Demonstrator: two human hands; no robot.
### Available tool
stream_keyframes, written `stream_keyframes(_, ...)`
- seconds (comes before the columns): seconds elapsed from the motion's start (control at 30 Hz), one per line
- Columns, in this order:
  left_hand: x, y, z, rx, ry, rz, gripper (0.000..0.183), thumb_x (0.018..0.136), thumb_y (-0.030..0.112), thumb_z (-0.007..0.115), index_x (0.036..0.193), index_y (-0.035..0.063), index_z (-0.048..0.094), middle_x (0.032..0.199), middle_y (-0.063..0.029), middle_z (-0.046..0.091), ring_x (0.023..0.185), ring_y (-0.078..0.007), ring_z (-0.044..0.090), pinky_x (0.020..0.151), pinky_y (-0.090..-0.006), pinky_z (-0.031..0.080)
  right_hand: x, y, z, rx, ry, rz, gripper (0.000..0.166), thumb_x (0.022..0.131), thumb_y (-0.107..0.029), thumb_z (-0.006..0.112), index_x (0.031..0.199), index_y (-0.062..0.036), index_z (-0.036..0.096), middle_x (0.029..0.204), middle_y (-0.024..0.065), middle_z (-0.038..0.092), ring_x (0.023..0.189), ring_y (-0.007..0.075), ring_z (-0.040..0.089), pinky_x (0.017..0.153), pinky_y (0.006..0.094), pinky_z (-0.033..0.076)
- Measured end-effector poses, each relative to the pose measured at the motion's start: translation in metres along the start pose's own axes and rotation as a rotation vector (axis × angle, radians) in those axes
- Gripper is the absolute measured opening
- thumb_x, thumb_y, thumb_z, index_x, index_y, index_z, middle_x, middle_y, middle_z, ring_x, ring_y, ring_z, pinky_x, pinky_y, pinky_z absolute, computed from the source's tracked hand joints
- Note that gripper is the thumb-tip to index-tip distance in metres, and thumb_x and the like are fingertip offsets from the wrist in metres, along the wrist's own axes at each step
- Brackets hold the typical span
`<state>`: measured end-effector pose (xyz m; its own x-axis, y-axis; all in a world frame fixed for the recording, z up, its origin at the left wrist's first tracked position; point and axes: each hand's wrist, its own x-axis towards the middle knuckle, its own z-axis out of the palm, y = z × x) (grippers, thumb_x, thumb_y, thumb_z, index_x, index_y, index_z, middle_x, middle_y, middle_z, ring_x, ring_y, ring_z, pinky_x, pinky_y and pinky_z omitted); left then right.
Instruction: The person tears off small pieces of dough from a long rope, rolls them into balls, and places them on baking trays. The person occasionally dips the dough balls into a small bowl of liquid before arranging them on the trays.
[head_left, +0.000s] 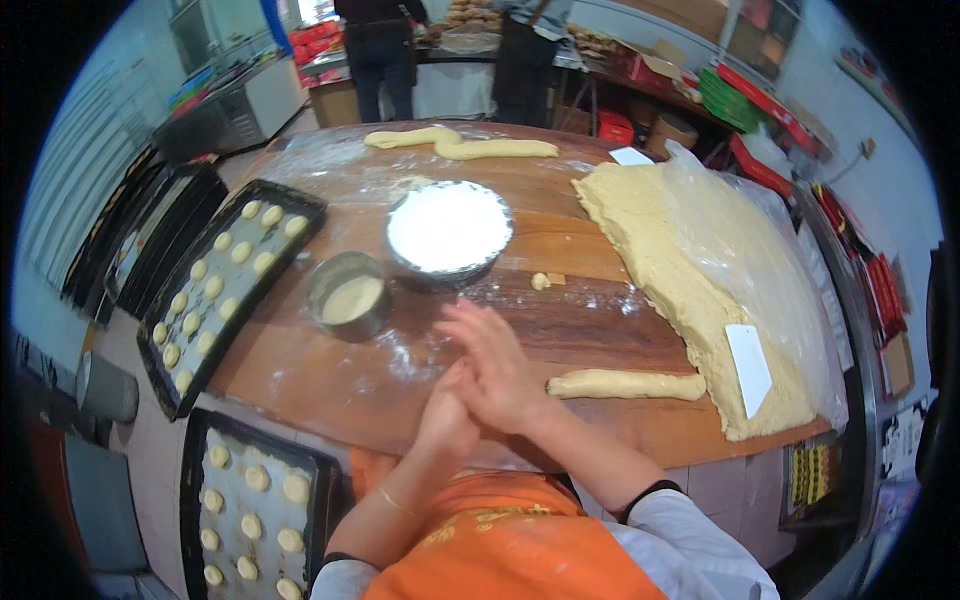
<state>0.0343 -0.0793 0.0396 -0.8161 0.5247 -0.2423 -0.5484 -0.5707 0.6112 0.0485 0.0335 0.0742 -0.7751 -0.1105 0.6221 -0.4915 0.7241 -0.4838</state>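
Above the near edge of the wooden table, my left hand (452, 412) and my right hand (499, 375) are pressed palm to palm. The right hand lies over the left with its fingers stretched out. Whatever may be between the palms is hidden. Beyond them stand a bowl of white flour (448, 229) and a metal tin with a pale powdery or doughy content (351, 300). A dough roll (626, 385) lies to the right of my right hand. A small dough scrap (540, 281) sits farther back.
At right, a large dough slab (675, 277) lies partly under plastic film (750, 247), a white scraper (748, 371) on it. Another scraper (630, 156) and a long dough strip (461, 142) are at the back. Baking trays (262, 281) (324, 517) hold dough rounds. Two people stand beyond.
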Motion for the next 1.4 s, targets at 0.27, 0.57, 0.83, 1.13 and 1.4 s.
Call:
stream_keyframes(0.27,-0.054,0.027,-0.016,-0.087,0.015,-0.059,0.044,0.103,0.022,0.037,0.141,0.0011,0.037,0.143,-0.0114,0.043,0.129,-0.0207,0.045,0.110,-0.0371,0.036,0.014,-0.019,0.022,0.031,-0.235,-0.180,0.062,0.096,-0.045,0.043,0.145,-0.0071,0.037,0.152,0.0190,0.031,0.143,0.0375,0.023,0.115,0.0555,0.013)
stream_keyframes(0.57,-0.044,0.050,-0.035,-0.230,-0.095,0.056,0.045,0.104,0.030,0.034,0.139,0.0028,0.042,0.142,-0.0082,0.045,0.130,-0.0206,0.044,0.112,-0.0385,0.031,0.013,-0.054,0.050,0.103,-0.343,-0.381,0.064,0.093,-0.044,0.049,0.146,-0.0104,0.037,0.151,0.0182,0.033,0.143,0.0368,0.024,0.114,0.0579,0.015)
stream_keyframes(0.83,-0.030,0.041,-0.050,-0.590,-0.020,-0.027,0.048,0.103,0.039,0.033,0.131,0.0050,0.050,0.129,-0.0096,0.056,0.124,-0.0230,0.049,0.107,-0.0413,0.038,0.049,-0.064,0.048,0.596,-0.167,-0.094,0.066,0.100,-0.052,0.029,0.137,-0.0004,0.044,0.143,0.0199,0.044,0.138,0.0364,0.034,0.113,0.0474,0.024)
stream_keyframes(1.13,-0.045,0.072,-0.061,-0.437,0.100,0.194,0.061,0.102,0.042,0.027,0.135,-0.0064,0.043,0.138,-0.0214,0.047,0.131,-0.0323,0.044,0.112,-0.0436,0.033,0.040,-0.068,0.024,0.162,-0.529,-0.129,0.048,0.075,-0.015,0.076,0.120,-0.0079,0.059,0.104,0.0130,0.055,0.092,0.0316,0.059,0.077,0.0387,0.052)
stream_keyframes(1.4,-0.050,0.079,-0.071,0.078,0.066,0.446,0.064,0.104,0.047,0.023,0.143,-0.0019,0.035,0.147,-0.0158,0.038,0.138,-0.0263,0.032,0.115,-0.0398,0.023,0.062,-0.063,0.048,0.163,-0.609,-0.144,0.040,0.080,-0.015,0.070,0.118,-0.0098,0.059,0.105,0.0144,0.055,0.094,0.0339,0.059,0.078,0.0403,0.051)
